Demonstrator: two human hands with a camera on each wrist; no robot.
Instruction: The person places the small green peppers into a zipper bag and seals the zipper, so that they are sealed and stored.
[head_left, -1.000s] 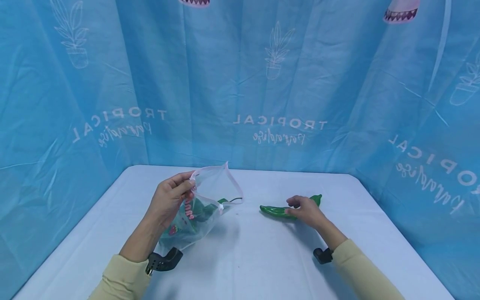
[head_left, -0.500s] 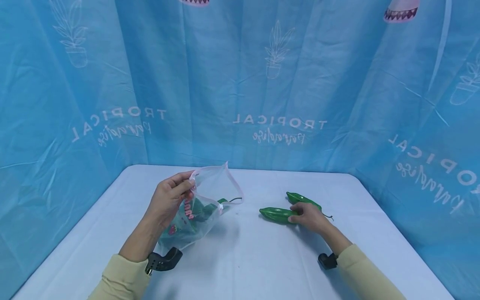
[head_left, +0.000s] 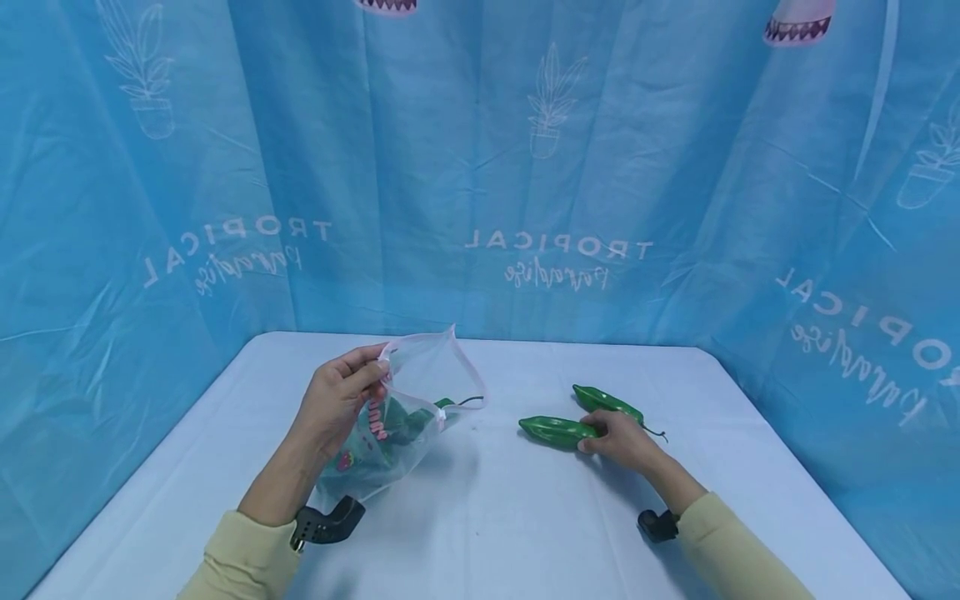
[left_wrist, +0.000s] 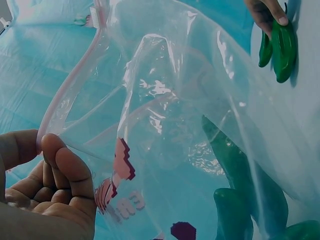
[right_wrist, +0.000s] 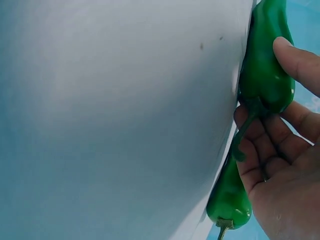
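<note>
My left hand [head_left: 333, 404] pinches the pink-edged rim of a clear zip bag [head_left: 363, 479], whose mouth gapes to the right. Inside the bag lie several green chili peppers [left_wrist: 270, 200], and one dark stem pokes out at the mouth. On the right, my right hand [head_left: 618, 442] grips the stem end of a green chili pepper [head_left: 551, 431] on the table, thumb on one side and fingers on the other. Just beyond that hand rests a second green chili pepper [head_left: 603, 400]; in the right wrist view this pepper [right_wrist: 230, 195] shows below the held one.
A white-covered table [head_left: 510, 517] carries everything, with a gap of bare cloth between the bag and the peppers. Blue printed curtains [head_left: 480, 167] hang behind the table and along both sides. A black wrist camera [head_left: 330, 521] sits on the left wrist.
My right hand has shifted slightly right and toward the body, its grip now at the pepper's stem end. The second pepper, mostly hidden before, shows beyond it. The left hand and bag stay still.
</note>
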